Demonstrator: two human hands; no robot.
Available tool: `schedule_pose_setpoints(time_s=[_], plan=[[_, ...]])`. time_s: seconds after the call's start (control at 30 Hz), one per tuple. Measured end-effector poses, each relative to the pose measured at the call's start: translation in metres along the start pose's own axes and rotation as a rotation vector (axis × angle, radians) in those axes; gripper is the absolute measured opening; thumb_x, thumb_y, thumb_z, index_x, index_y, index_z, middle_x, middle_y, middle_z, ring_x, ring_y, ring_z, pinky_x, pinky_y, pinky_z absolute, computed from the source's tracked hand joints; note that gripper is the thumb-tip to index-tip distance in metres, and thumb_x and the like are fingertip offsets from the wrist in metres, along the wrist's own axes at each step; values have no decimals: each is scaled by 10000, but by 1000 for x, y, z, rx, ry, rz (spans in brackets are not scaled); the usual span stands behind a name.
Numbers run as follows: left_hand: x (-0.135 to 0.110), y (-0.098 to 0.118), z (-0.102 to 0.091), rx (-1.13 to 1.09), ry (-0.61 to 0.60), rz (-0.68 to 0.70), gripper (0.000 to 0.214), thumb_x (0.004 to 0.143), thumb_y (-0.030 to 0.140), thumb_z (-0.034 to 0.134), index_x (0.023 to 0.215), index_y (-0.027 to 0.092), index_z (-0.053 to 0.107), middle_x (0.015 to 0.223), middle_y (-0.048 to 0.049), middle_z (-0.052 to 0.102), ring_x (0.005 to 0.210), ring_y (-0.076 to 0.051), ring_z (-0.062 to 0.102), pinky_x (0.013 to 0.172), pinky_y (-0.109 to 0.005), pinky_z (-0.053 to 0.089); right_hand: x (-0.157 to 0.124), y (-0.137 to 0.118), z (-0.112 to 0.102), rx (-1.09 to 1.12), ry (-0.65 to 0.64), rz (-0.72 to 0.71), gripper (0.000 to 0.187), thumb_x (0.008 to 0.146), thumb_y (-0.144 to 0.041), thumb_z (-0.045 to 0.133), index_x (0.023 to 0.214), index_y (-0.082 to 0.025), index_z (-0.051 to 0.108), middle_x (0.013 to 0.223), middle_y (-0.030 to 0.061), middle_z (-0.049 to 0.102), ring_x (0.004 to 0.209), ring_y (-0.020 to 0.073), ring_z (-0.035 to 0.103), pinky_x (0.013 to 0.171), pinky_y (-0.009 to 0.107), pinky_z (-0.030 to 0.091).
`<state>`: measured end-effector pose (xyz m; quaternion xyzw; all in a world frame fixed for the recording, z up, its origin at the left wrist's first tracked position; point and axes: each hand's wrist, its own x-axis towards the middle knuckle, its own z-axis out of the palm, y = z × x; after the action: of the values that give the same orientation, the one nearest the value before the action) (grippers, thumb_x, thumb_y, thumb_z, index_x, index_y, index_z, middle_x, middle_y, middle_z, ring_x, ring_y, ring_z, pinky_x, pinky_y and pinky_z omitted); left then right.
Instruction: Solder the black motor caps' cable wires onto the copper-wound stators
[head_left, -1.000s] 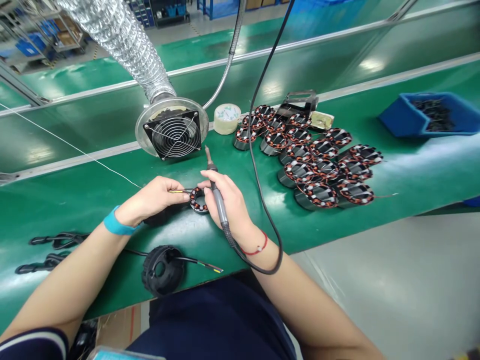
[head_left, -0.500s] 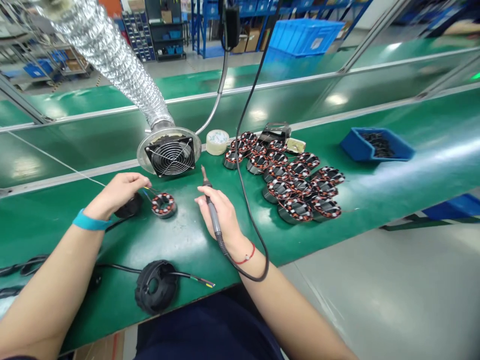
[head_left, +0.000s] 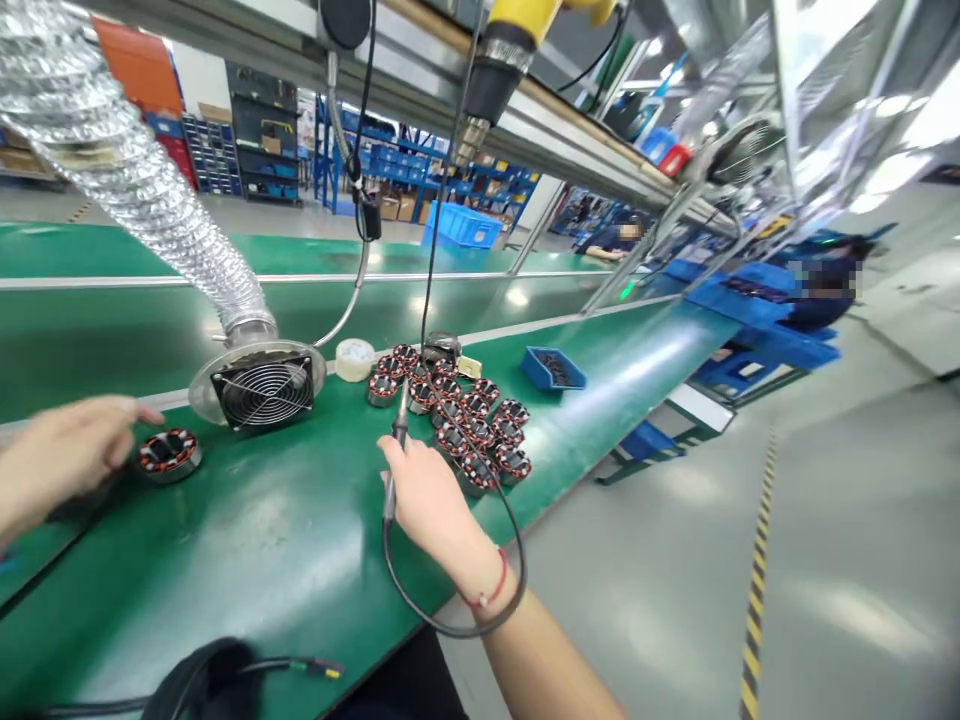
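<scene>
My right hand (head_left: 431, 495) grips the grey handle of a soldering iron (head_left: 400, 430) like a pen, its tip pointing up and away near the group of motor stators (head_left: 476, 430). The iron's black cord loops below my wrist. At the left edge my left hand (head_left: 82, 445), slightly blurred, has its index finger stretched out and the thumb apart from it. Just right of that hand a single stator (head_left: 169, 455) with copper windings lies on the green bench. A black housing (head_left: 202, 680) with a cable ending in coloured wires lies at the near edge, partly cut off.
A fume extractor fan (head_left: 266, 390) on a silver duct stands behind the lone stator. Beside it are a tape roll (head_left: 354, 360) and a blue bin (head_left: 553, 369) of small dark parts. A yellow power tool (head_left: 499, 60) hangs overhead. Other people sit farther along the line.
The view has swung up and to the right. My left hand's fingers, earlier pinched at the lone stator's wires, have spread. The soldering iron has moved toward the group of stators.
</scene>
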<state>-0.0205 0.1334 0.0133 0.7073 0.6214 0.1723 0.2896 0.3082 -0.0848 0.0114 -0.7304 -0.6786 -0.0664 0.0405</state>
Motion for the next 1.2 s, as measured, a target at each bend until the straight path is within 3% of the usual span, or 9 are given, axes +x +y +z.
schedule_pose_setpoints(time_s=[0.1, 0.23, 0.37, 0.53, 0.67, 0.8, 0.97, 1.1, 1.2], plan=[[-29, 40, 33, -162, -315, 108, 389, 718, 571, 550, 700, 193, 638, 636, 26, 545, 617, -132, 431, 569, -215, 320, 25, 10, 14, -21, 6, -14, 389, 941, -118, 427, 1325, -174, 454, 1118, 130, 622, 961, 255, 607, 815, 374, 492], [-53, 65, 69, -491, -561, -69, 439, 592, 610, 645, 648, 184, 558, 533, 76, 301, 497, -82, 224, 489, -217, 144, 61, 20, 37, -17, 1, -3, 423, 894, -59, 424, 1301, -161, 466, 1208, 165, 587, 933, 236, 631, 795, 358, 505], [-60, 61, 82, -737, -606, -114, 446, 579, 576, 674, 675, 145, 609, 569, 56, 390, 504, -79, 306, 472, -223, 202, 86, 30, 48, 10, 8, 25, 418, 874, -41, 417, 1265, -165, 501, 1167, 166, 614, 937, 244, 650, 804, 367, 504], [-62, 55, 90, -714, -711, 12, 560, 660, 624, 705, 894, 118, 658, 656, 10, 560, 573, -107, 484, 533, -226, 360, 100, 34, 47, 106, 89, 99, 353, 896, -116, 474, 1242, -174, 514, 1062, 133, 671, 927, 240, 659, 799, 346, 498], [-63, 54, 96, -548, -804, 51, 658, 727, 739, 565, 968, 128, 601, 556, 39, 528, 428, -97, 424, 440, -226, 278, 86, 21, 46, 265, 145, 46, 246, 878, -196, 567, 1124, -201, 553, 915, 64, 699, 861, 216, 653, 773, 320, 504], [-62, 54, 93, -508, -812, 167, 569, 799, 672, 510, 915, 123, 606, 614, 23, 544, 436, -66, 336, 449, -222, 200, 48, 6, 50, 513, 163, -121, 225, 841, -200, 612, 1052, -239, 544, 903, 9, 693, 891, 173, 640, 845, 294, 510], [-59, 57, 91, -449, -786, 112, 446, 801, 542, 538, 963, 133, 605, 598, 46, 472, 494, -90, 312, 481, -235, 223, 5, -7, 51, 740, 221, -81, 327, 909, -286, 539, 1211, -223, 431, 969, 54, 665, 942, 208, 647, 915, 403, 520], [-64, 62, 92, -446, -777, 141, 404, 820, 498, 537, 971, 134, 622, 639, 32, 498, 556, -108, 381, 535, -244, 292, -18, -28, 44, 747, 16, -86, 603, 811, -349, 716, 1313, -221, 406, 1229, 125, 624, 1098, 270, 635, 952, 460, 532], [-66, 64, 92, -460, -779, 206, 334, 819, 407, 552, 989, 139, 653, 680, 20, 534, 611, -117, 438, 589, -245, 339, -20, -37, 44, 744, -45, -139, 575, 818, -312, 711, 1309, -213, 428, 1232, 134, 628, 1116, 279, 634, 966, 476, 534]])
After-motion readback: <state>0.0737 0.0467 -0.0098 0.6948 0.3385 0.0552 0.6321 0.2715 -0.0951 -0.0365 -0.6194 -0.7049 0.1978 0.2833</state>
